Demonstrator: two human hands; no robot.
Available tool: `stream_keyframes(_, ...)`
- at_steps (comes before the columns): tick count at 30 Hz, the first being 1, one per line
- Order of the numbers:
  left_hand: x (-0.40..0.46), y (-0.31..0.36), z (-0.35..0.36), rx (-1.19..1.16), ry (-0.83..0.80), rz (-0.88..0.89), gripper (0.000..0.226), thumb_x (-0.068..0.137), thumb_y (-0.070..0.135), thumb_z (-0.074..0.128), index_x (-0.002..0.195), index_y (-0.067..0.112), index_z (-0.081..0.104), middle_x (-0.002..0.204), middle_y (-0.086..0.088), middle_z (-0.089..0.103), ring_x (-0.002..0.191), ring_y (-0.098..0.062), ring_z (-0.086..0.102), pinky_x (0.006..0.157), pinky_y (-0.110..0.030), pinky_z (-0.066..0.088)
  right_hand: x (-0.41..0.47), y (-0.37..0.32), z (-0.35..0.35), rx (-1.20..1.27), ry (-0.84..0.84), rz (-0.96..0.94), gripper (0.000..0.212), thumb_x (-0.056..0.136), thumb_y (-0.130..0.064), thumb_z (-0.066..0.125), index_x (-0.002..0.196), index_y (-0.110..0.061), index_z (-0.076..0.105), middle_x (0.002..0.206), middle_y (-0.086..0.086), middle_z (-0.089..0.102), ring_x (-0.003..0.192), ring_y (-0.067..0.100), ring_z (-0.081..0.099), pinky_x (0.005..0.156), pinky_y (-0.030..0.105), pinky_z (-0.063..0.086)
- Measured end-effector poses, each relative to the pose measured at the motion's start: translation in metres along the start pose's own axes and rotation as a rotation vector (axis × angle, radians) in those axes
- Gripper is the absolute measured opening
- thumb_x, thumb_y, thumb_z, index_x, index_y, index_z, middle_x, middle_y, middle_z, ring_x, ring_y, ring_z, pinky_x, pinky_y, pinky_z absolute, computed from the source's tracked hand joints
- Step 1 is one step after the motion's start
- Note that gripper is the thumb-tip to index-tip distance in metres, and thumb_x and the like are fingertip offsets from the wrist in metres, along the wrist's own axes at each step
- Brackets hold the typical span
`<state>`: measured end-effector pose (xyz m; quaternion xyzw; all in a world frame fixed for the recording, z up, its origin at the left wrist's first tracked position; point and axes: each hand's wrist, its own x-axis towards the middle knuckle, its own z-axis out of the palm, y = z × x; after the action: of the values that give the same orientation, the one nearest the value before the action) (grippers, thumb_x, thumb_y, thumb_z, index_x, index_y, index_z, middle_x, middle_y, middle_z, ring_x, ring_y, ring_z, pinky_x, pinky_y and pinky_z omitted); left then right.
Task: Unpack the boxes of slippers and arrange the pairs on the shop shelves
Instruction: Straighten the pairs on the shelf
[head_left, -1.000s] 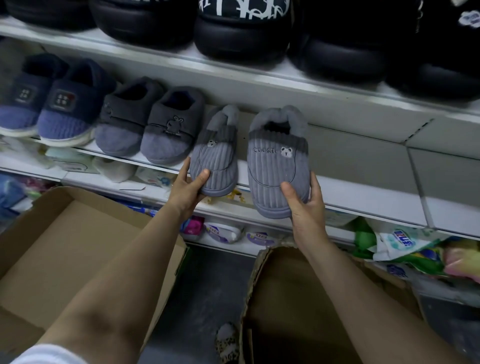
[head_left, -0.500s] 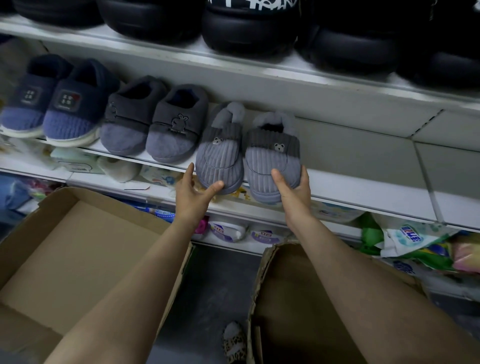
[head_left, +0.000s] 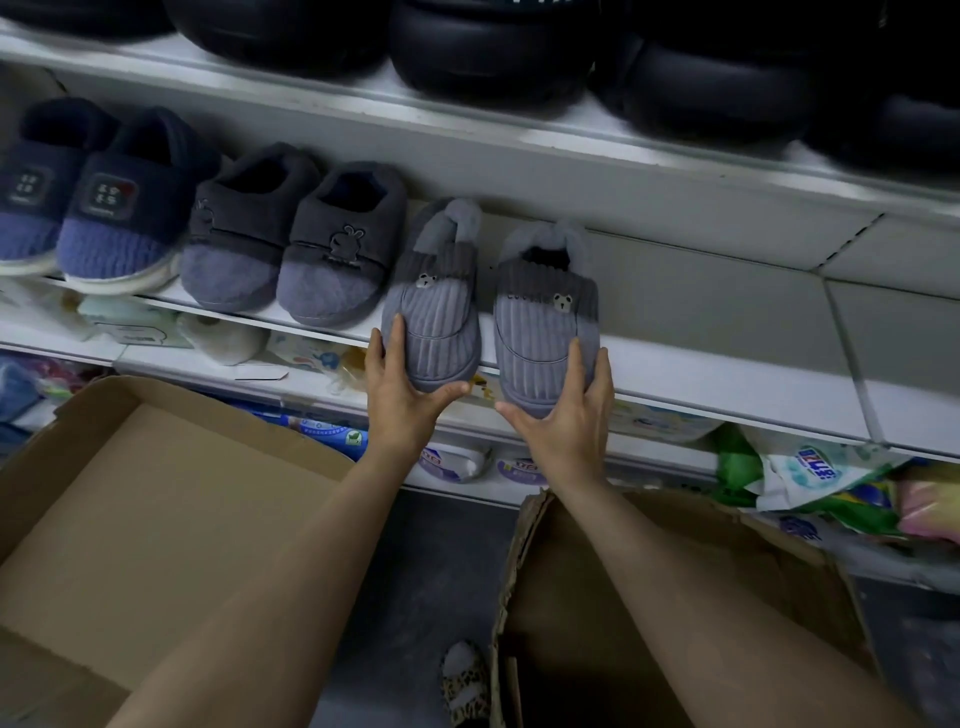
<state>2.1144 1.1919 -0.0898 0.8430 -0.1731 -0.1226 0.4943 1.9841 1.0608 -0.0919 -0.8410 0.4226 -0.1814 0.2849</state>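
Observation:
Two grey ribbed slippers with small bear badges stand side by side on the white middle shelf (head_left: 701, 374), toes over its front edge. My left hand (head_left: 402, 389) holds the toe of the left grey slipper (head_left: 434, 317), fingers along its side and thumb under the tip. My right hand (head_left: 569, 415) holds the toe of the right grey slipper (head_left: 543, 327) the same way. To their left stand a dark grey rabbit-badge pair (head_left: 291, 249) and a navy pair (head_left: 104, 208).
Black shoes (head_left: 493, 62) fill the upper shelf. An open cardboard box (head_left: 156, 493) sits low on the left, and another cardboard box (head_left: 675, 597) lies under my right arm. Packaged goods (head_left: 810, 473) crowd the lower shelf. A leopard-print slipper (head_left: 462, 675) shows on the floor.
The right grey slipper has come down from the air onto the shelf beside the left one. Both hands have stayed on the toes and shifted the pair slightly.

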Motion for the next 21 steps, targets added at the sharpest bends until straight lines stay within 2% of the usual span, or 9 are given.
stream_keyframes(2, 0.004, -0.001, 0.002, 0.022, -0.004, 0.012, 0.112, 0.072, 0.032, 0.088, 0.158, 0.030, 0.016, 0.165, -0.010, 0.008, 0.150, -0.024, 0.014, 0.118, -0.036, 0.020, 0.002, 0.001, 0.002, -0.025, 0.015, -0.004, 0.114, 0.071, -0.054, 0.084, 0.159, -0.022, 0.020, 0.165, 0.014, 0.009, 0.151, 0.033, 0.012, 0.116, 0.048, 0.030)
stream_keyframes(5, 0.016, -0.001, 0.003, 0.047, -0.002, 0.043, 0.113, 0.070, 0.034, 0.088, 0.158, 0.029, 0.018, 0.165, -0.012, 0.011, 0.151, -0.027, 0.015, 0.119, -0.041, 0.021, 0.011, -0.003, 0.006, -0.040, 0.049, -0.008, 0.112, 0.069, -0.054, 0.085, 0.158, -0.021, 0.026, 0.164, 0.014, 0.015, 0.148, 0.034, 0.018, 0.114, 0.049, 0.035)
stream_keyframes(8, 0.032, 0.001, 0.005, 0.045, -0.014, 0.040, 0.112, 0.070, 0.037, 0.088, 0.158, 0.028, 0.020, 0.165, -0.014, 0.011, 0.152, -0.026, 0.014, 0.120, -0.039, 0.020, 0.031, -0.013, 0.012, -0.059, 0.076, 0.012, 0.112, 0.066, -0.059, 0.085, 0.155, -0.021, 0.028, 0.162, 0.013, 0.019, 0.146, 0.033, 0.022, 0.111, 0.050, 0.040)
stream_keyframes(13, 0.054, 0.001, 0.005, 0.092, -0.035, 0.067, 0.112, 0.069, 0.034, 0.089, 0.158, 0.023, 0.021, 0.164, -0.015, 0.014, 0.151, -0.026, 0.015, 0.120, -0.034, 0.017, 0.054, -0.022, 0.024, -0.100, 0.092, 0.031, 0.111, 0.064, -0.062, 0.084, 0.152, -0.018, 0.031, 0.156, 0.015, 0.025, 0.141, 0.034, 0.027, 0.110, 0.046, 0.040)
stream_keyframes(21, 0.054, 0.002, 0.006, 0.151, -0.036, 0.059, 0.111, 0.072, 0.035, 0.087, 0.158, 0.021, 0.019, 0.164, -0.017, 0.012, 0.152, -0.028, 0.014, 0.120, -0.036, 0.017, 0.057, -0.021, 0.022, -0.117, 0.055, -0.004, 0.109, 0.067, -0.064, 0.081, 0.152, -0.017, 0.030, 0.155, 0.017, 0.026, 0.140, 0.035, 0.030, 0.109, 0.046, 0.039)
